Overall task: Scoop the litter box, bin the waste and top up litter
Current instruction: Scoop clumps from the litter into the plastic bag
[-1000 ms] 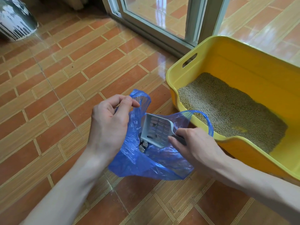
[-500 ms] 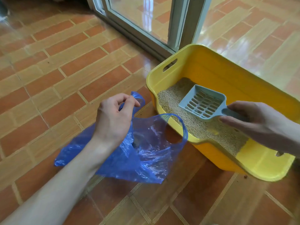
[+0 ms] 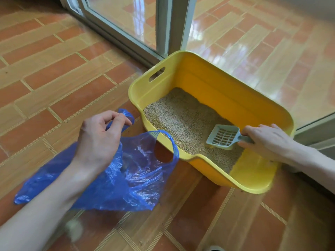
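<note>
A yellow litter box [image 3: 199, 73] stands on the tiled floor, holding beige litter [image 3: 183, 118] that leaves bare yellow floor at its near right corner. My right hand [image 3: 266, 140] grips the handle of a pale blue slotted scoop [image 3: 223, 136], whose blade rests on the litter at the box's right side. A blue plastic bag [image 3: 130, 180] lies on the floor left of the box, with some grey clumps dimly visible through it. My left hand [image 3: 99, 140] pinches one bag handle and holds the bag's mouth up; the other handle loops against the box rim.
A glass sliding door frame [image 3: 168, 28] runs behind the box. More door track [image 3: 315, 127] lies to the box's right. A blurred pale tuft [image 3: 73, 228] lies on the tiles near my left forearm. Orange and tan tiles spread to the left.
The scoop left the bag, where it had tipped clumps, and moved right into the box, then down onto the litter at the right side. My left hand kept holding the bag handle.
</note>
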`<state>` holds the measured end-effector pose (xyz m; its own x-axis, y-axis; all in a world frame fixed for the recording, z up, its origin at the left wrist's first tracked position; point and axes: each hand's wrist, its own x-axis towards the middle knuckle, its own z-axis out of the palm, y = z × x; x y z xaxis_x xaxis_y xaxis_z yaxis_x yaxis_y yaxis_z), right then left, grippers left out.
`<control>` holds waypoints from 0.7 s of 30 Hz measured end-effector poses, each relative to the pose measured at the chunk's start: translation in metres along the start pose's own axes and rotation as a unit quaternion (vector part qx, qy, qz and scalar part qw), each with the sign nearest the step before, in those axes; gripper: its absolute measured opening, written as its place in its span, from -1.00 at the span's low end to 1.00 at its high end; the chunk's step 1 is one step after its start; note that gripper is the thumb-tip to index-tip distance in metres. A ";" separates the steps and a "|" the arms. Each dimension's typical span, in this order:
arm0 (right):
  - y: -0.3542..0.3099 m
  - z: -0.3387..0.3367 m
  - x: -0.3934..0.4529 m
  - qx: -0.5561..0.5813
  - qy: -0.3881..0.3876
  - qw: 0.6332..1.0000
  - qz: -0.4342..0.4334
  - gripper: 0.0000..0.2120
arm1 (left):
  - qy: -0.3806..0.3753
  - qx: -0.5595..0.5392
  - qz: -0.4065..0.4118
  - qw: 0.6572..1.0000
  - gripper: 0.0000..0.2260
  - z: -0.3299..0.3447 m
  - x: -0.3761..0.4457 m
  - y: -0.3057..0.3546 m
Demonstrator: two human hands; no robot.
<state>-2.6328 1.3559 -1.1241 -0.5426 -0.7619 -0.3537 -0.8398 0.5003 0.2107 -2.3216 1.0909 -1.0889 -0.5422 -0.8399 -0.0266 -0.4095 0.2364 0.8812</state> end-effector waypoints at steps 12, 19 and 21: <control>-0.004 0.006 -0.002 -0.024 0.020 0.997 0.076 -0.78 | -0.008 -0.020 0.018 1.000 -0.74 -0.005 -0.003 0.000; -0.005 0.004 -0.007 -0.009 0.012 0.997 0.082 -0.65 | -0.012 -0.043 0.016 0.999 -0.76 -0.009 -0.007 0.007; -0.009 -0.002 -0.011 -0.005 0.020 0.997 0.079 -0.57 | -0.012 -0.042 0.021 0.999 -0.76 -0.012 -0.009 0.007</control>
<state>-2.6199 1.3590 -1.1202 -0.6683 -0.6898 -0.2784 -0.7437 0.6112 0.2709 -2.3111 1.0942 -1.0768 -0.5757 -0.8176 0.0001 -0.3232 0.2276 0.9186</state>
